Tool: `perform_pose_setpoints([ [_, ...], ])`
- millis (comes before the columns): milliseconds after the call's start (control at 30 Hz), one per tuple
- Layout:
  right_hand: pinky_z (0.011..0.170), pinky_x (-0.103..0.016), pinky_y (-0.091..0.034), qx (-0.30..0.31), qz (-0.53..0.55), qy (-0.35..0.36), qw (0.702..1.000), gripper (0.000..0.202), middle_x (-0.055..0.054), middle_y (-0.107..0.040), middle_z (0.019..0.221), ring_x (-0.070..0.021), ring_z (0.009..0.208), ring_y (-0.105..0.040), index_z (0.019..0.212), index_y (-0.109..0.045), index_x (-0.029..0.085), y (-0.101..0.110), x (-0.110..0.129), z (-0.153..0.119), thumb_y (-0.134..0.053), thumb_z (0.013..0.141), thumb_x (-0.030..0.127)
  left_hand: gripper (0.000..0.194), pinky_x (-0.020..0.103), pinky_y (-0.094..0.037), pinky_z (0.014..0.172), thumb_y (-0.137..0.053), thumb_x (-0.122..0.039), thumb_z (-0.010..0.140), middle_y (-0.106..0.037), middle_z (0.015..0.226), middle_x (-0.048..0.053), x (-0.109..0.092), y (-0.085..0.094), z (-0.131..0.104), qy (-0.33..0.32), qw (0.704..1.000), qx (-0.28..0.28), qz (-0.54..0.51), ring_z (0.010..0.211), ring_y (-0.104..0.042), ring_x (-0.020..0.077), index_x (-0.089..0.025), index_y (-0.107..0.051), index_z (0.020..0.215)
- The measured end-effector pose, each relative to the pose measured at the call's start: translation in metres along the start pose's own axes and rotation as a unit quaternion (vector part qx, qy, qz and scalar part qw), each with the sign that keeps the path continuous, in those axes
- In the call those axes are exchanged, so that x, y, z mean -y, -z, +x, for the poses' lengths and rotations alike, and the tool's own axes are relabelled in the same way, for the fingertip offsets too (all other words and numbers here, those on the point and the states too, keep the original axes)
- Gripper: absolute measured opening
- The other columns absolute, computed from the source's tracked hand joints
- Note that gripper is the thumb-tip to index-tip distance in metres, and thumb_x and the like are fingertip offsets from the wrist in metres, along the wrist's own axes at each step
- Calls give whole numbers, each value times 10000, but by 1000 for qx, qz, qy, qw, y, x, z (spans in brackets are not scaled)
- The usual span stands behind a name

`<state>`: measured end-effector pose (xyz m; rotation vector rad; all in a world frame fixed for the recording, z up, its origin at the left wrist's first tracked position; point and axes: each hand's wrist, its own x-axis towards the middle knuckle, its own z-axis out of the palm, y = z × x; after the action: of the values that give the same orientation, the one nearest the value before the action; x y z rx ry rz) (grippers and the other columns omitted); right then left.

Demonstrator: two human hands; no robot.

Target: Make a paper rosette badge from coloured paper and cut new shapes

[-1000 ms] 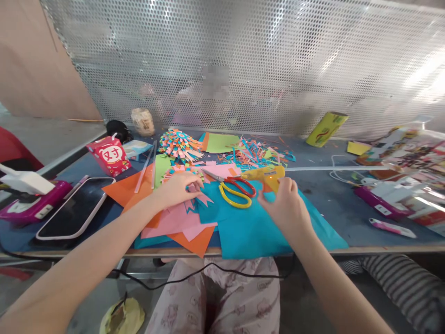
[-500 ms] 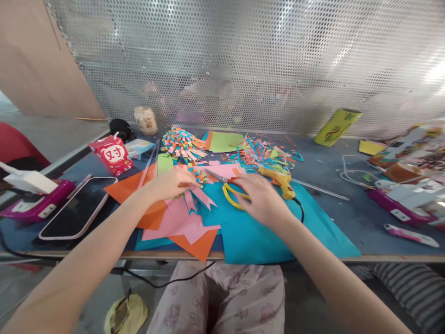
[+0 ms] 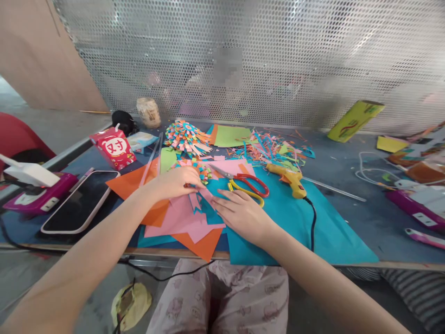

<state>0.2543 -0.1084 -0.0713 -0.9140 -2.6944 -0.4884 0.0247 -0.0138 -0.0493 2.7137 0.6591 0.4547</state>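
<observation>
My left hand (image 3: 179,182) is closed in a pinch on a pink paper strip (image 3: 206,193) beside a small fringed paper flower (image 3: 205,172), which it partly hides. My right hand (image 3: 241,213) lies with fingers stretched out, their tips at the strip's free end. Another notched pink strip (image 3: 194,202) hangs below the left fingers. Just beyond my right hand, scissors (image 3: 253,182) with one red and one yellow handle rest on blue paper (image 3: 278,232). Pink paper (image 3: 174,225) and orange paper (image 3: 203,243) lie beneath the hands.
A finished-looking fringed flower (image 3: 186,137) and a heap of paper shreds (image 3: 267,146) lie at the back. A yellow glue gun (image 3: 290,178) with a black cord is at the right. Left are a phone (image 3: 81,202) and a red packet (image 3: 114,146). A metal mesh panel (image 3: 278,60) stands behind.
My right hand has let go of the scissors, which now lie on the blue paper, and has moved left to the pink strip. The left hand stays at the flower.
</observation>
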Motion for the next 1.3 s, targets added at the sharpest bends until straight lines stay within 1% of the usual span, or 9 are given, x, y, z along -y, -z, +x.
perform_pose_setpoints([
  [300,884,-380,-508,17,16,0,1000,323,-70,-666,1156,-221,1135,-550,1173,-615,137,0,1,-1,-479,883,98,163,358,-449,886,-575,-224,811,-723,893,33,-1,-2,2,-8,1000,3,-24,917,-606,181,-251,-721,880],
  [567,845,-369,-516,-6,35,20,999,283,-61,-681,1126,-216,1074,-583,1107,-641,130,5,3,0,-453,898,102,163,344,-451,862,-568,-246,825,-720,854,51,-8,-1,3,-12,1000,14,-22,891,-602,188,-228,-727,854],
  [700,871,-356,-511,-32,131,-74,988,228,-69,-706,1040,-197,1015,-619,1033,-659,154,6,-1,0,-479,893,154,192,381,-408,937,-609,-320,792,-706,943,50,-11,0,2,10,1000,-6,14,992,-585,210,-239,-704,938],
  [800,855,-347,-522,-42,206,-185,960,221,-80,-707,1016,-196,977,-644,1020,-649,151,8,-6,6,-491,867,129,389,431,-320,1023,-620,-458,759,-638,1167,65,-14,4,-1,77,992,-67,69,1151,-508,250,-248,-642,1085],
  [900,798,-337,-539,-25,290,-263,920,225,-78,-709,1011,-206,937,-664,996,-646,155,11,-11,18,-506,830,98,709,475,-306,1019,-577,-635,697,-509,1333,120,-11,8,-6,229,963,-111,85,1240,-423,325,-223,-496,1268],
  [967,711,-297,-551,-12,354,-311,882,248,-78,-714,977,-188,841,-684,951,-645,149,11,-14,28,-460,816,51,757,476,-336,986,-492,-698,709,-507,1318,157,-6,9,-9,334,933,-108,77,1228,-433,352,-188,-472,1267],
  [1033,585,-240,-534,3,412,-355,839,296,-80,-714,938,-151,711,-682,923,-628,137,8,-17,39,-402,793,-2,719,449,-381,937,-496,-705,696,-552,1238,179,-1,7,-10,401,906,-107,80,1173,-484,356,-160,-521,1164],
  [1133,458,-208,-466,20,465,-389,795,229,-68,-701,859,-108,540,-613,925,-599,124,3,-21,50,-465,769,25,693,389,-447,833,-664,-637,578,-592,1139,173,4,4,-9,426,894,-125,63,1068,-559,337,-151,-532,1054],
  [1300,366,-174,-323,53,552,-421,718,187,52,-575,541,-68,396,-465,892,-551,131,0,-21,58,-599,718,85,644,315,-489,722,-741,-450,555,-633,1008,101,5,7,-7,422,887,-172,-78,911,-627,244,-158,-491,1073],
])
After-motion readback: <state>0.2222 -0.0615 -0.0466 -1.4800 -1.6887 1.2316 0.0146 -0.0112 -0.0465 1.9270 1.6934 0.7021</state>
